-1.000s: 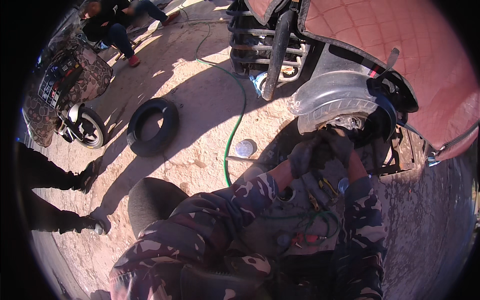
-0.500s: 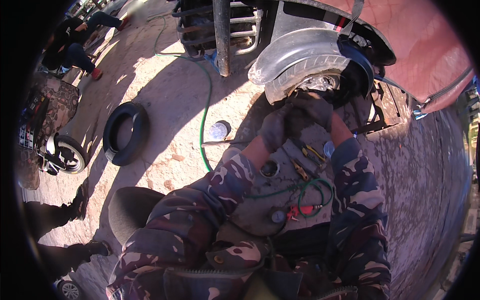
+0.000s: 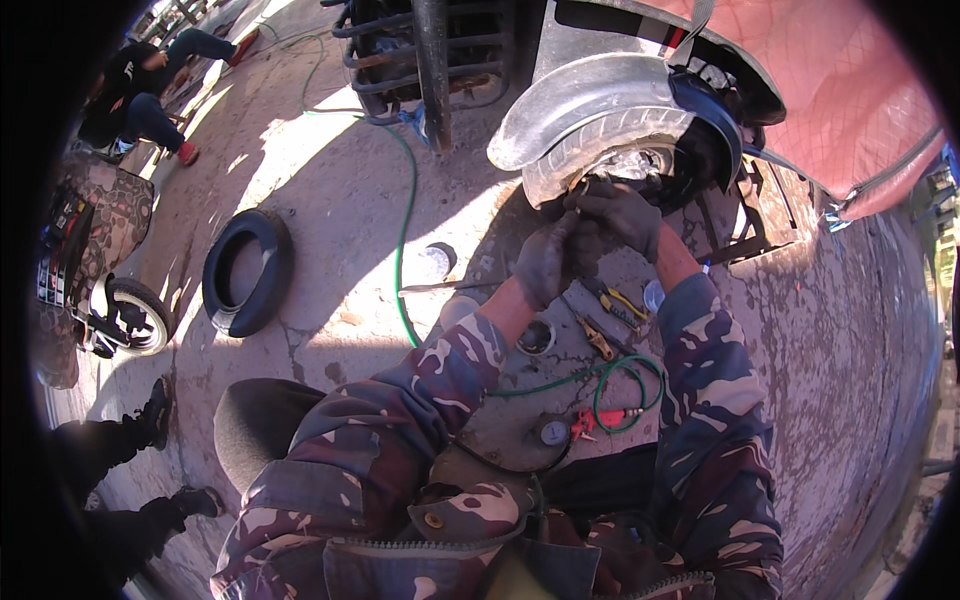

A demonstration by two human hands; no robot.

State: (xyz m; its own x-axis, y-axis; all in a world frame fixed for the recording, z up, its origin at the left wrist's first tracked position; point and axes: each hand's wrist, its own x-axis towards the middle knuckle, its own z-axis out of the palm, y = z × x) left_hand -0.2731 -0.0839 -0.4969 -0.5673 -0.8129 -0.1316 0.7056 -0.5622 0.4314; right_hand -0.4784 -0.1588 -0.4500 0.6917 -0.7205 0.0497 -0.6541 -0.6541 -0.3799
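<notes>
Hands (image 3: pixel 622 218) by wheel (image 3: pixel 640 160) (shirt lettering (image 3: pixel 129 70), perhaps)

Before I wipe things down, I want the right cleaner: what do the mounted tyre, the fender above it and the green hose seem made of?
Mounted tyre: likely rubber, dull and dusty-looking, with moulded tread grooves.
Fender: plastic or painted metal; its grey sheen fits either.
Green hose: probably flexible plastic or rubber, smooth-looking, judging by its loose curves.
</notes>
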